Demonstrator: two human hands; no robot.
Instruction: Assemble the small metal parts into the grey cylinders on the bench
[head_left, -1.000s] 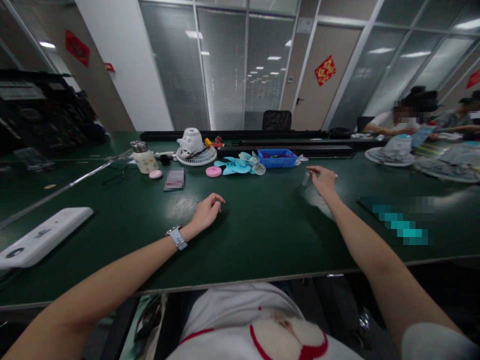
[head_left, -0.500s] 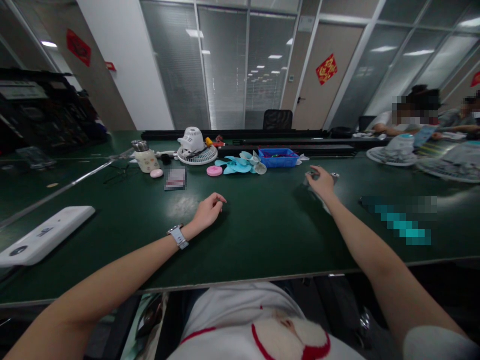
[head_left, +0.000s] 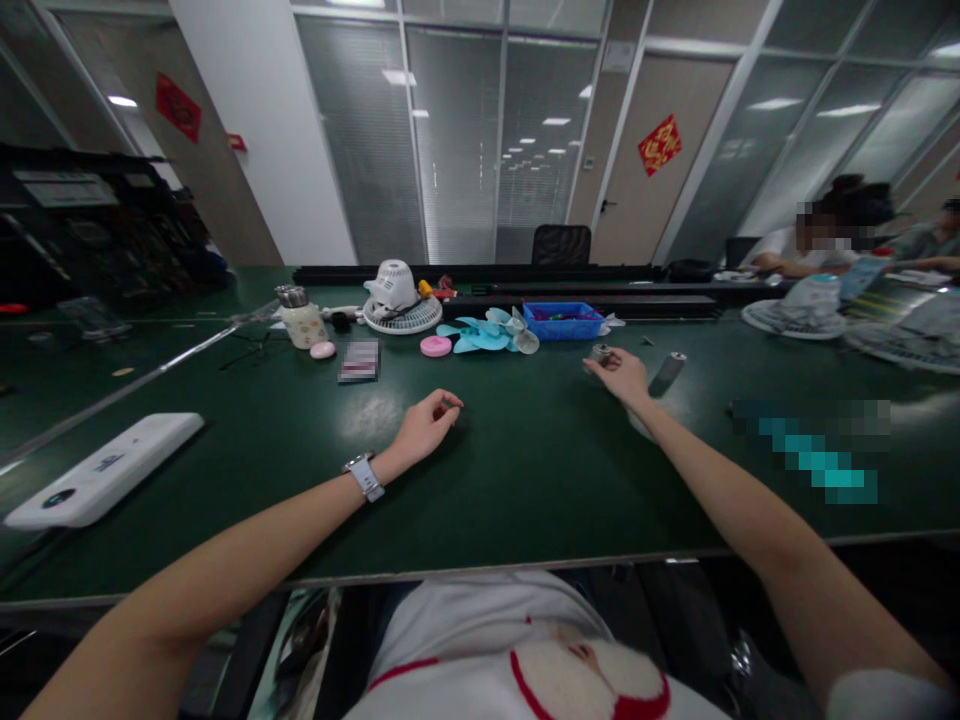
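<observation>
My right hand [head_left: 621, 377] is over the right part of the green table, its thumb and fingers closed around a small silvery cylindrical part [head_left: 601, 352]. Just right of that hand a grey cylinder [head_left: 667, 373] with a metal end stands on the table. A pale thing [head_left: 643, 424] shows partly under my right wrist; its kind I cannot tell. My left hand [head_left: 429, 425] rests on the table near the middle, fingers loosely bent with a gap at the thumb. Nothing shows in it, and a watch [head_left: 364, 476] is on that wrist.
Across the back stand a blue basket [head_left: 564, 320], light blue fan blades [head_left: 491, 331], a pink disc [head_left: 436, 346], a white fan body [head_left: 394, 288] and a bottle [head_left: 302, 318]. A white device [head_left: 109, 470] lies at left. People [head_left: 802, 255] sit at far right.
My right hand has moved a little left, and the silvery part now shows at its fingertips. The grey cylinder has come into clearer view. My left hand has hardly moved.
</observation>
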